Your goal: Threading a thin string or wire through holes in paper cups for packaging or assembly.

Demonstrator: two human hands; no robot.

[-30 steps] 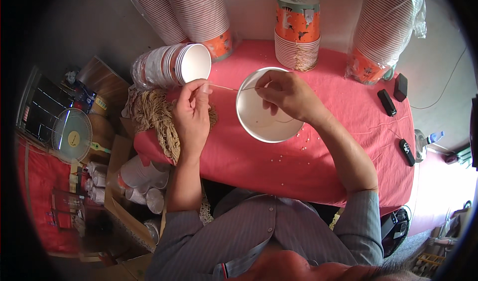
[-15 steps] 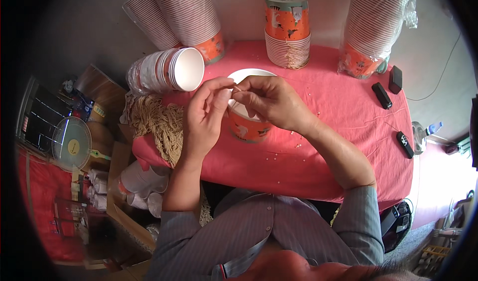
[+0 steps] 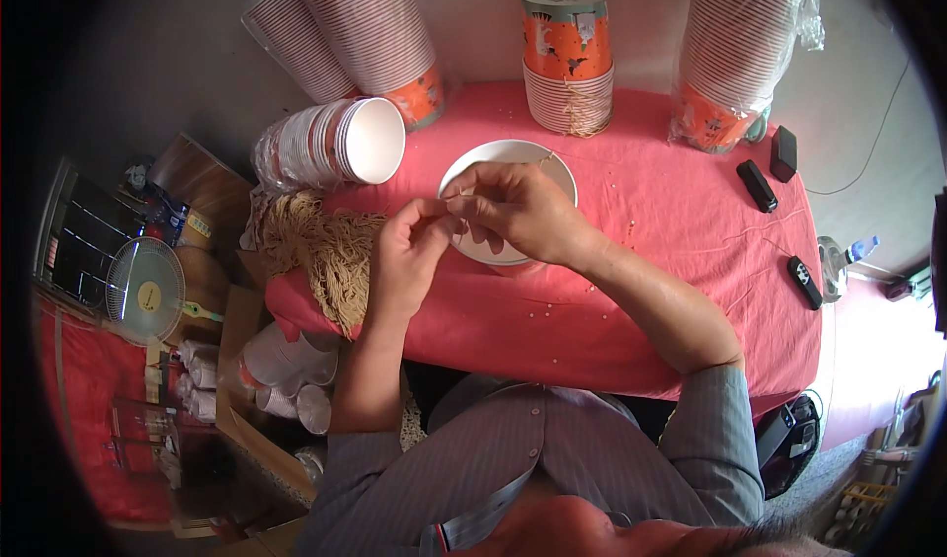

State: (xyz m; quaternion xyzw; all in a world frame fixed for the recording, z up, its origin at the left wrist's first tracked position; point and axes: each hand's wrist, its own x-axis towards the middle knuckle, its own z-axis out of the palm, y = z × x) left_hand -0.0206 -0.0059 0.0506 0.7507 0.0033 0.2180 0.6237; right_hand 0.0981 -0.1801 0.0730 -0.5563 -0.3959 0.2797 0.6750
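Note:
My left hand (image 3: pixel 406 261) and my right hand (image 3: pixel 518 210) meet fingertip to fingertip, both pinched closed. Whatever lies between the fingers is too small to name; a thin pale sliver shows there. Just below them stands a paper bucket (image 3: pixel 508 149), white inside and orange outside, its mouth facing up and partly covered by my right hand. A short strand of tan string (image 3: pixel 546 160) lies at its rim. Left of my left wrist, a tangled bundle of tan string (image 3: pixel 321 256) hangs over the table edge.
A pink cloth covers the table (image 3: pixel 671 291), with small white beads scattered on it. Bucket stacks stand behind: an orange one (image 3: pixel 567 59), a bagged one (image 3: pixel 735 54) and another (image 3: pixel 370 34). A stack on its side (image 3: pixel 330 141) lies left. Black devices (image 3: pixel 757 187) sit right.
Both hands have come down a little toward me, still joined at the fingertips. More of the bucket's white mouth shows now, and less of its orange side.

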